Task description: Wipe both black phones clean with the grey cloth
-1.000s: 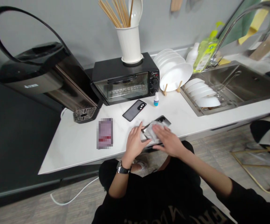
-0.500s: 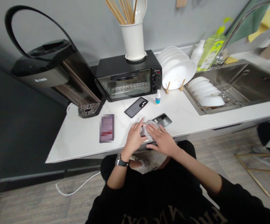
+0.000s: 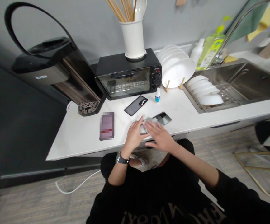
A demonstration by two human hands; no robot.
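Observation:
My right hand [image 3: 161, 137] lies over a crumpled pale cloth [image 3: 151, 120], its fingers together and pressing on it; they are slightly blurred. Beside it, my left hand [image 3: 134, 136] curves its thumb and fingers around the near left side of something mostly hidden under the cloth. Just past the cloth, a grey phone [image 3: 164, 118] shows its back and dark camera block; its left end is covered. Behind the hands lie a dark-edged phone case [image 3: 135, 106] and a small white bottle [image 3: 157, 95] with a blue label, standing upright.
A pixelated purple phone-shaped item [image 3: 106, 127] lies left on the white counter [image 3: 78, 140]. Behind stand a water dispenser [image 3: 62, 74], a toaster oven [image 3: 127, 81] topped by a white utensil holder [image 3: 133, 39], and racked plates [image 3: 178, 73]. The sink [image 3: 249, 84] holds bowls [image 3: 206, 91] at right.
My right fingers have shifted slightly left and up over the cloth. My left hand keeps nearly the same place. The whole view has moved a little.

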